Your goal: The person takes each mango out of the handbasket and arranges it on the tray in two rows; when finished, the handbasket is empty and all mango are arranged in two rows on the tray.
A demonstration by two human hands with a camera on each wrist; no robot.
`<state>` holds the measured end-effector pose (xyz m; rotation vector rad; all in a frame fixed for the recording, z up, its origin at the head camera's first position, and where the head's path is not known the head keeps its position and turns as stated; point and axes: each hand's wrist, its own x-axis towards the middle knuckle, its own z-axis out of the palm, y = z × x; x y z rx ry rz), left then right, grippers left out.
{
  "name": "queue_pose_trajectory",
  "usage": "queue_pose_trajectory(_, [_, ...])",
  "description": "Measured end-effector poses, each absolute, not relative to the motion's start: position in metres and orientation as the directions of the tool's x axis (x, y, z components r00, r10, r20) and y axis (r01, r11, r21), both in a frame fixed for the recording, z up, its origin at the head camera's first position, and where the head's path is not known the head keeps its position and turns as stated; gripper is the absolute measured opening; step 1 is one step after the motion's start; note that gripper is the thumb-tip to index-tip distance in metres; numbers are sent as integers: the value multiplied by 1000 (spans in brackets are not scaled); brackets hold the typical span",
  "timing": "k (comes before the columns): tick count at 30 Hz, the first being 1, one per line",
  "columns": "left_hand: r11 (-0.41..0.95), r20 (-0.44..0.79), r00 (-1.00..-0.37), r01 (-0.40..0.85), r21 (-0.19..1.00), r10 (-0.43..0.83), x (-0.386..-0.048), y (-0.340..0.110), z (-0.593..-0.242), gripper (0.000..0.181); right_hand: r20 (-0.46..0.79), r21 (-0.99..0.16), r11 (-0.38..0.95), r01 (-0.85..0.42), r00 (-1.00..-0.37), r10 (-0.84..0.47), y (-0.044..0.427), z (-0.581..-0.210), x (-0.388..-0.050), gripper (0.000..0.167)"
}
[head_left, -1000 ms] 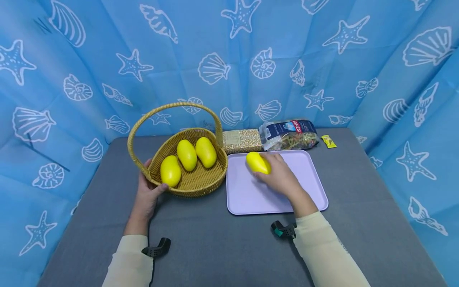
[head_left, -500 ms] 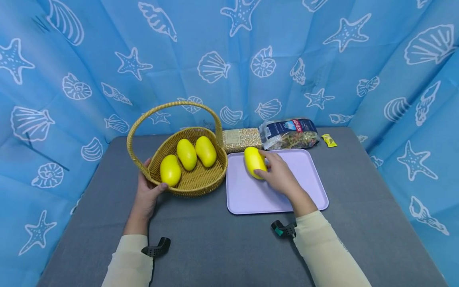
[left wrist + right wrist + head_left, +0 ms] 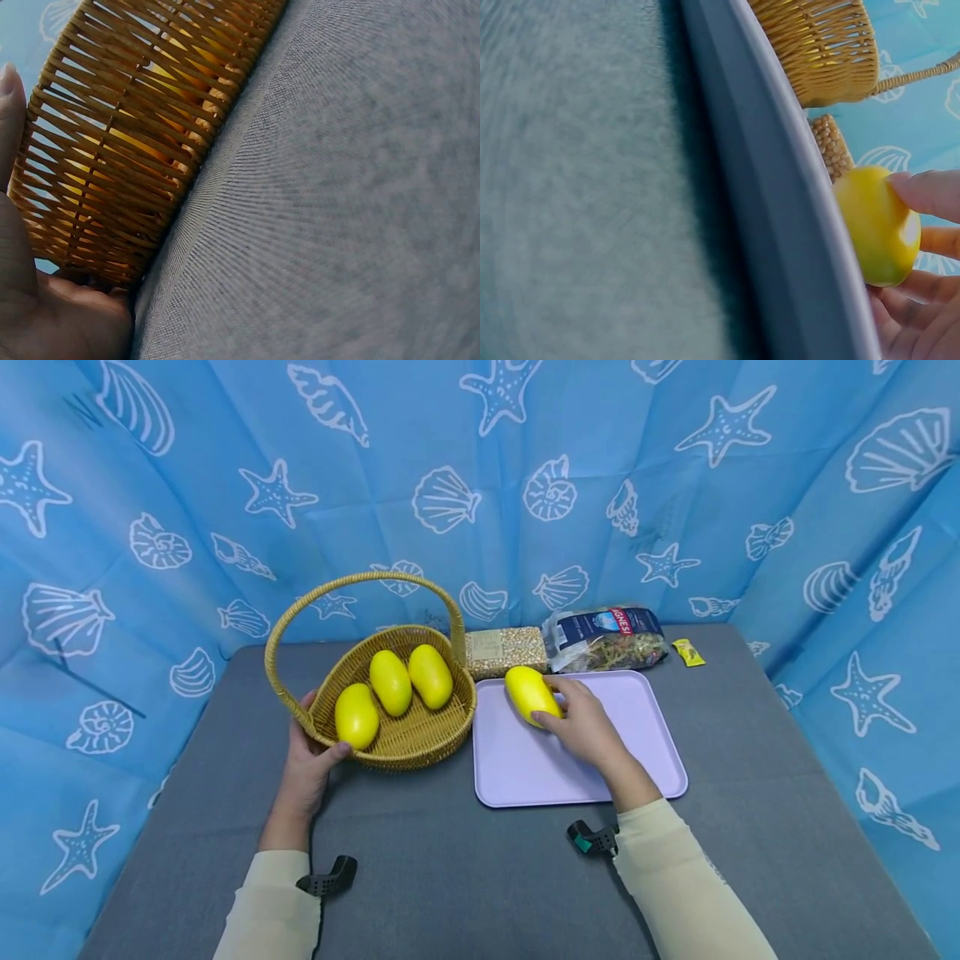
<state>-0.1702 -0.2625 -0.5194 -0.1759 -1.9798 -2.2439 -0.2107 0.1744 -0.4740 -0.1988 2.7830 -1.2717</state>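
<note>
A wicker basket [image 3: 408,752] with a tall arched handle stands on the left of the table, with three yellow mangoes [image 3: 391,683] inside. My left hand [image 3: 306,777] grips its near left side, thumb over the rim; in the left wrist view the palm [image 3: 79,319] lies against the woven wall [image 3: 127,142]. Over the far left part of a lilac tray [image 3: 517,781], my right hand [image 3: 588,727] holds another yellow mango [image 3: 531,695] between thumb and fingers. The right wrist view shows this mango [image 3: 877,229] just past the tray's edge; whether it touches the tray I cannot tell.
Behind the tray lie a pack of pale kernels [image 3: 517,652] and a bag of pasta [image 3: 607,639]. A small yellow packet [image 3: 687,652] is to their right. A blue curtain with shell prints [image 3: 525,543] hangs along the table's back.
The mango in my right hand has turned and shifted slightly to the left and away, and the fingers have slid toward its right side. My left hand and the basket stay put.
</note>
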Motion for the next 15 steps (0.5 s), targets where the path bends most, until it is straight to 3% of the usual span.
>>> queue_pose_trajectory(15, [-149, 201, -980, 201, 968, -15, -170, -264, -521, 94, -23, -754, 653, -74, -990, -138, 174, -471, -209, 66])
